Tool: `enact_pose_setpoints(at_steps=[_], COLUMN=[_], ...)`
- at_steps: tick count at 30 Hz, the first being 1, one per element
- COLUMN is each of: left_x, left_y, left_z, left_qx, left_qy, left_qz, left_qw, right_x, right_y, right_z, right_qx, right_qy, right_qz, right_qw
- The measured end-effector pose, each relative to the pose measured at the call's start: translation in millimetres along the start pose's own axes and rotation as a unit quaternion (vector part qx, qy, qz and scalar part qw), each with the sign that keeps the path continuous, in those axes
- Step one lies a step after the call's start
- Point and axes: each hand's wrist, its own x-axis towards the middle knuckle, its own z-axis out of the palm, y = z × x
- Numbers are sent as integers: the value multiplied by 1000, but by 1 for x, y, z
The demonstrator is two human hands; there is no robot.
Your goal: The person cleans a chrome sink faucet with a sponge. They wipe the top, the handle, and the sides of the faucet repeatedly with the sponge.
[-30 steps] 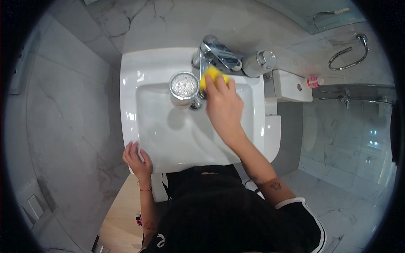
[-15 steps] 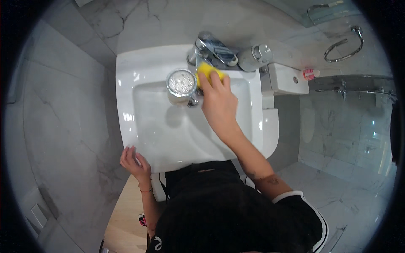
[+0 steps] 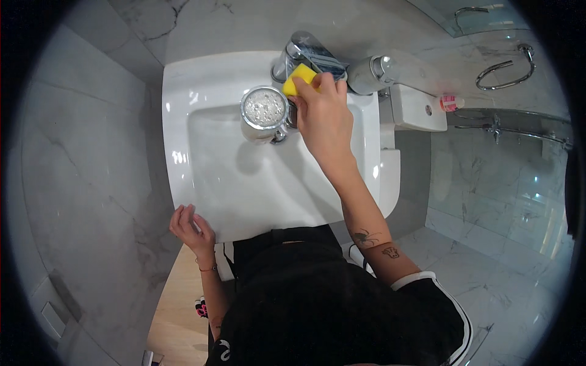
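My right hand (image 3: 325, 122) pinches a yellow sponge (image 3: 298, 79) against the base area of the chrome faucet (image 3: 305, 52) at the back of the white washbasin (image 3: 176, 140). Part of the sponge is hidden by the fingers. Left of that hand, a clear mug (image 3: 264, 108) with a silvery rim and foamy liquid in it stands in the basin. My left hand (image 3: 193, 228) rests on the basin's front left corner, fingers apart and slightly bent, holding nothing. A grey soap dispenser (image 3: 366, 78) stands just right of the faucet, close to my right hand.
To the right are a white toilet cistern (image 3: 415, 114), a pink-labelled container (image 3: 450, 102), a chrome towel ring (image 3: 508, 74) and a shower mixer (image 3: 495, 128). Marble-patterned walls (image 3: 85, 140) close in on the left and back. A wooden surface (image 3: 177, 305) lies low on the left.
My right hand has moved back and slightly right with the sponge, along the faucet. My left hand stays at the basin's corner. The view has shifted a little.
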Motion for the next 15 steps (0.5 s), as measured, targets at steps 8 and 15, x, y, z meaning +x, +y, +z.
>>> enact_pose_setpoints(at_steps=[8, 15], left_x=[0, 0], left_y=[-3, -4], left_z=[-3, -2], left_qx=[7, -3], left_qy=[-22, -22], left_qz=[28, 16], left_qw=[999, 1000], right_x=[-20, -19], right_y=[22, 25], right_z=[9, 19], right_qx=[128, 338], right_qy=[61, -7], right_qz=[38, 117], right_qw=[989, 934])
